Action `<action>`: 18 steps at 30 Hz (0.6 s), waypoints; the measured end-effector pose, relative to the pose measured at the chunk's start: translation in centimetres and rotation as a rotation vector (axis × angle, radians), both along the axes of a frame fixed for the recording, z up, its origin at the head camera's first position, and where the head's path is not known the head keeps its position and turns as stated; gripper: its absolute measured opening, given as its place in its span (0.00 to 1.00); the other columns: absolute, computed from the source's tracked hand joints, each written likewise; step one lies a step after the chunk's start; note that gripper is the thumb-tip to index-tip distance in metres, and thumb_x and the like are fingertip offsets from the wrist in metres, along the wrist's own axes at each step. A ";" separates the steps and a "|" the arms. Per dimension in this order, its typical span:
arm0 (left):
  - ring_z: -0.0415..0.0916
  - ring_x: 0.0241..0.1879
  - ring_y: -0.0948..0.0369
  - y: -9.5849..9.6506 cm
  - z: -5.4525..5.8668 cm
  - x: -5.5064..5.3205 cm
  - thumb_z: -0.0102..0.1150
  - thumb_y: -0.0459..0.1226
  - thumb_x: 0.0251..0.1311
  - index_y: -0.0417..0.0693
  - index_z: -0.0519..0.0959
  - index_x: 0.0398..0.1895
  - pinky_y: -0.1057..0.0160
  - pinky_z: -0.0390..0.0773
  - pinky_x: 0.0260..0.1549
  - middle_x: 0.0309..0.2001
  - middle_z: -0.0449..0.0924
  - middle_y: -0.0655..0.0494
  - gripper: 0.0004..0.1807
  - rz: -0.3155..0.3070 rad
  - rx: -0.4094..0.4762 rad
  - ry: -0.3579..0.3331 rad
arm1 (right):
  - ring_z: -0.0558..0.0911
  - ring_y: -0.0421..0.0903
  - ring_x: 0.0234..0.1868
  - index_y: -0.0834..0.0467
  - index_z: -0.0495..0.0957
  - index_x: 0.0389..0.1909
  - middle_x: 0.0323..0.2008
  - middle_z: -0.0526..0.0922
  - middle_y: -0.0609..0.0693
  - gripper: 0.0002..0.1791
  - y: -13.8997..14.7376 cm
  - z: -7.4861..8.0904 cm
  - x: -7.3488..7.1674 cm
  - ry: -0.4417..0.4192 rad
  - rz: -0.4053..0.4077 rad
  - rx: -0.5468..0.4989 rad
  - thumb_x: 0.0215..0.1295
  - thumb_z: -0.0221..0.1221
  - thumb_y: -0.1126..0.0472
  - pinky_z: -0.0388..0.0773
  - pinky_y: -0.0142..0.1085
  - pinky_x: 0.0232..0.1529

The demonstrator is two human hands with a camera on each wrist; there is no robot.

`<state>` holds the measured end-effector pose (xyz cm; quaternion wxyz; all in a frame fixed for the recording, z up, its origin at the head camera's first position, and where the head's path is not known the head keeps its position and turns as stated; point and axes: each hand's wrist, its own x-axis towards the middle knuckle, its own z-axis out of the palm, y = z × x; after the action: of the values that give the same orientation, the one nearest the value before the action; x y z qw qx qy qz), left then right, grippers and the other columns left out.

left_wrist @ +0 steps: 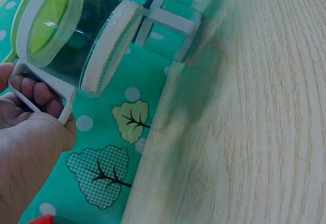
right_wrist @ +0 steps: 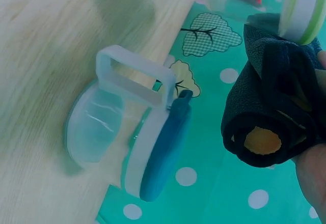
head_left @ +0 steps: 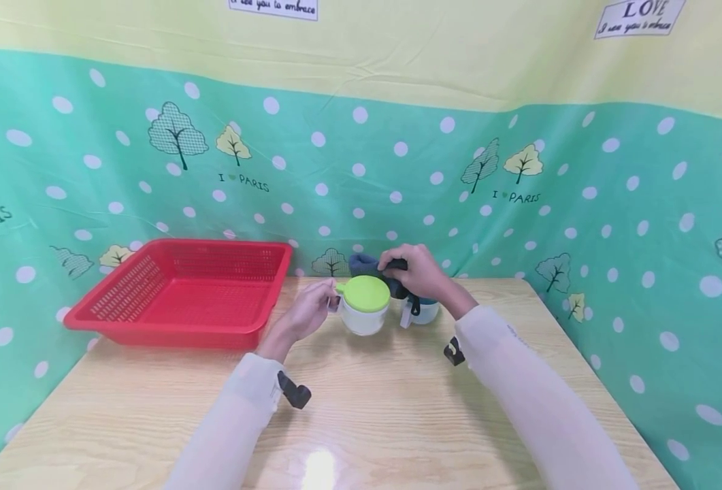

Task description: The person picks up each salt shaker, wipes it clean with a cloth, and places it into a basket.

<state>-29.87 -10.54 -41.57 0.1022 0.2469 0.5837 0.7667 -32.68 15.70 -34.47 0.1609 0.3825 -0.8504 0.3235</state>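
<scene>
My left hand (head_left: 308, 309) grips the white handle (left_wrist: 66, 89) of a clear jar with a light green lid (head_left: 367, 292), holding it off the table. My right hand (head_left: 418, 271) holds a rolled dark blue cloth (right_wrist: 254, 96) with black edging, beside the green-lidded jar; in the right wrist view only part of that hand shows at the right edge. Below the right hand, a second clear jar with a blue lid (right_wrist: 165, 152) and a white handle (right_wrist: 135, 74) stands upright on the table, partly hidden by hand and cloth in the head view.
A red plastic basket (head_left: 256, 320) with slotted sides stands at the back left of the wooden table (head_left: 373, 422). Green and yellow patterned cloth (head_left: 361, 163) hangs behind and at both sides, close to the table's back edge.
</scene>
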 end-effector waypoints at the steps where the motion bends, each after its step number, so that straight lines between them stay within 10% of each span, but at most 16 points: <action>1: 0.58 0.37 0.56 0.0 0.0 0.0 0.36 0.25 0.63 0.39 0.62 0.23 0.61 0.59 0.47 0.31 0.59 0.52 0.10 -0.001 -0.002 0.002 | 0.86 0.50 0.48 0.56 0.87 0.34 0.40 0.89 0.50 0.09 0.0 0.1 0.1 0.000 0.002 -0.001 0.60 0.69 0.73 0.81 0.44 0.54; 18: 0.58 0.38 0.57 0.1 0.2 0.0 0.35 0.25 0.64 0.40 0.63 0.24 0.61 0.59 0.47 0.30 0.61 0.53 0.11 -0.012 0.027 -0.006 | 0.86 0.52 0.49 0.56 0.88 0.34 0.41 0.89 0.50 0.09 0.6 0.4 0.1 0.001 0.018 0.011 0.59 0.69 0.73 0.81 0.48 0.55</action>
<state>-29.89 -10.47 -41.41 0.1053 0.2495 0.5714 0.7747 -32.57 16.28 -34.05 0.1566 0.3911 -0.8485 0.3201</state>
